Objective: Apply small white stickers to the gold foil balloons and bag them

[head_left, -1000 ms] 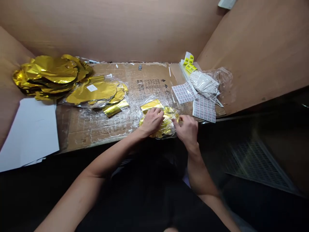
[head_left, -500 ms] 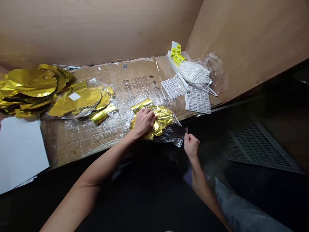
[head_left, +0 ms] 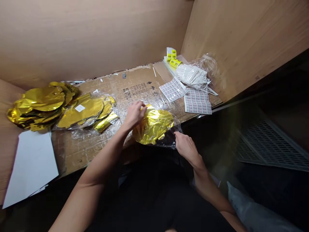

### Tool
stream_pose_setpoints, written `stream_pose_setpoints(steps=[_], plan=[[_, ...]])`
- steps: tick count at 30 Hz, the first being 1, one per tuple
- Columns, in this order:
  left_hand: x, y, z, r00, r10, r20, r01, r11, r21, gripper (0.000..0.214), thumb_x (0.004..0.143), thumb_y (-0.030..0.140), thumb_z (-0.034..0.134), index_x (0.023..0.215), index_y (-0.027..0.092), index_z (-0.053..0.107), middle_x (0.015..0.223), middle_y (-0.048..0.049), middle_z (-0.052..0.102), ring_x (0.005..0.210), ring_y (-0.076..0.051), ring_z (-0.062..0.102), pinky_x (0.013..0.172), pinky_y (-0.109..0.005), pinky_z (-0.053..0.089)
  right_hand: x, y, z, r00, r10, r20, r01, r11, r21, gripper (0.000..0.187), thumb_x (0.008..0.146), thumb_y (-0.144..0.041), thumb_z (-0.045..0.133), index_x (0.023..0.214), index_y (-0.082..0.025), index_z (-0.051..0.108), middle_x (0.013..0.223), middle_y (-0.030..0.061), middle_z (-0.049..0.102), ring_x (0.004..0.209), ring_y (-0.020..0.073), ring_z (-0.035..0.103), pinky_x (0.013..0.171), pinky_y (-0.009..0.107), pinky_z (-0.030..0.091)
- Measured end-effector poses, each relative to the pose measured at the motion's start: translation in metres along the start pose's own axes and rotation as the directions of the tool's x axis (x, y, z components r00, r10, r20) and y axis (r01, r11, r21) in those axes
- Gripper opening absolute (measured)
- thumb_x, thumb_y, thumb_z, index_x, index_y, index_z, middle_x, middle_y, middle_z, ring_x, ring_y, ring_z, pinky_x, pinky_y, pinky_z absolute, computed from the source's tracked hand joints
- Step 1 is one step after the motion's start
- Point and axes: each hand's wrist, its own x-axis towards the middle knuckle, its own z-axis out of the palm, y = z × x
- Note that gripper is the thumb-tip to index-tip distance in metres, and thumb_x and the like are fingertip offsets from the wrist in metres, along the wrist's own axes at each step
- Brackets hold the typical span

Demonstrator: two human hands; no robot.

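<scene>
A clear plastic bag (head_left: 166,141) with a flat gold foil balloon (head_left: 156,125) inside lies over the front edge of the cardboard-topped bench (head_left: 101,146). My left hand (head_left: 135,114) is closed at the upper left of the bag, its fingertips bent onto the plastic. At the bag's right side, my right hand (head_left: 187,146) pinches the plastic edge between thumb and fingers. Further left lies another bagged gold foil balloon (head_left: 89,109) with a small white label on it.
A pile of gold foil balloons (head_left: 41,103) sits at the far left above white sheets (head_left: 33,164). Sticker sheets (head_left: 198,101), a bag of white sticks (head_left: 193,74) and yellow labels (head_left: 175,62) lie at the right. Wooden panels (head_left: 96,35) rise behind; a plastic crate (head_left: 270,145) stands lower right.
My left hand has moved up and left, off the middle of the gold foil. The foil lies flatter and wider in the bag. My right hand has come nearer to it.
</scene>
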Motion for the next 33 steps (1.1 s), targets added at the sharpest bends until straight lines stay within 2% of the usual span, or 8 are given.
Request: stream_pose_setpoints(steps=[3, 8, 11, 14, 20, 25, 29, 33], plan=[[0.024, -0.025, -0.012, 0.98, -0.189, 0.061, 0.18, 0.975, 0.132, 0.034, 0.102, 0.035, 0.059, 0.126, 0.014, 0.07, 0.127, -0.0206, 0.075, 0.115, -0.035, 0.066, 0.101, -0.047, 0.05, 0.003, 0.012, 0.012, 0.996, 0.016, 0.086, -0.027, 0.991, 0.133, 0.039, 0.102, -0.013, 0.044, 0.119, -0.021, 0.078, 0.093, 0.0073, 0.082, 0.075, 0.0195, 0.076, 0.076, 0.028, 0.05], [0.038, -0.041, -0.016, 0.949, -0.209, 0.237, 0.189, 0.977, 0.104, 0.022, 0.093, 0.033, 0.066, 0.101, 0.017, 0.078, 0.101, -0.0134, 0.08, 0.089, -0.027, 0.07, 0.084, -0.036, 0.049, 0.017, 0.024, 0.043, 0.995, 0.064, 0.081, -0.097, 0.845, 0.526, 0.026, 0.084, -0.044, 0.082, 0.089, -0.019, 0.078, 0.069, 0.0016, 0.071, 0.063, 0.0181, 0.067, 0.06, 0.026, 0.046], [0.032, -0.041, -0.015, 0.935, -0.186, 0.303, 0.175, 0.983, 0.062, 0.022, 0.092, 0.038, 0.067, 0.087, 0.019, 0.077, 0.084, -0.0081, 0.078, 0.075, -0.022, 0.067, 0.072, -0.034, 0.046, 0.02, 0.023, 0.058, 0.993, 0.117, 0.029, -0.086, 0.523, 0.848, 0.058, 0.068, -0.054, 0.095, 0.111, -0.02, 0.075, 0.091, 0.0037, 0.079, 0.076, 0.0194, 0.071, 0.069, 0.027, 0.054], [0.024, -0.038, -0.014, 0.927, -0.173, 0.333, 0.178, 0.984, 0.016, 0.017, 0.086, 0.036, 0.072, 0.083, 0.019, 0.076, 0.078, -0.0057, 0.075, 0.07, -0.02, 0.064, 0.068, -0.033, 0.043, 0.018, 0.013, 0.063, 0.983, 0.125, 0.137, -0.159, 0.193, 0.968, 0.058, 0.07, -0.059, 0.094, 0.108, -0.019, 0.075, 0.098, 0.0069, 0.081, 0.082, 0.0221, 0.075, 0.076, 0.032, 0.061], [0.006, -0.027, -0.01, 0.891, -0.127, 0.436, 0.196, 0.974, -0.116, 0.021, 0.078, 0.037, 0.08, 0.08, 0.018, 0.072, 0.071, -0.0022, 0.07, 0.063, -0.016, 0.059, 0.061, -0.029, 0.04, 0.013, -0.007, 0.071, 0.951, 0.12, 0.285, -0.272, -0.111, 0.956, 0.054, 0.064, -0.048, 0.101, 0.105, -0.022, 0.076, 0.106, 0.0083, 0.083, 0.109, 0.0322, 0.078, 0.094, 0.045, 0.066], [-0.015, -0.02, -0.02, 0.913, -0.029, 0.407, 0.268, 0.795, -0.545, 0.034, 0.082, 0.044, 0.08, 0.073, 0.019, 0.059, 0.062, 0.0008, 0.062, 0.054, -0.011, 0.055, 0.054, -0.025, 0.042, 0.015, -0.008, 0.076, 0.95, 0.236, 0.203, -0.17, -0.151, 0.974, 0.055, 0.063, -0.042, 0.101, 0.107, -0.022, 0.075, 0.109, 0.0053, 0.083, 0.108, 0.0305, 0.079, 0.102, 0.051, 0.066], [-0.032, -0.012, -0.046, 0.981, -0.174, 0.089, 0.185, 0.681, -0.708, 0.038, 0.083, 0.042, 0.082, 0.078, 0.021, 0.051, 0.064, -0.0008, 0.067, 0.053, -0.013, 0.064, 0.051, -0.024, 0.05, 0.024, -0.011, 0.056, 0.954, 0.3, 0.014, -0.005, -0.029, 1.0, 0.048, 0.067, -0.041, 0.098, 0.105, -0.021, 0.077, 0.111, 0.0053, 0.083, 0.106, 0.0274, 0.079, 0.108, 0.05, 0.063], [-0.044, 0.001, -0.071, 0.941, -0.231, -0.248, -0.005, 0.722, -0.691, 0.038, 0.092, 0.042, 0.078, 0.083, 0.024, 0.045, 0.059, 0.0071, 0.055, 0.042, -0.008, 0.05, 0.042, -0.019, 0.039, 0.041, -0.02, 0.02, 0.958, 0.242, -0.155, 0.136, 0.094, 0.986, 0.042, 0.072, -0.041, 0.095, 0.106, -0.023, 0.078, 0.11, 0.0045, 0.083, 0.106, 0.0259, 0.079, 0.107, 0.048, 0.063]])
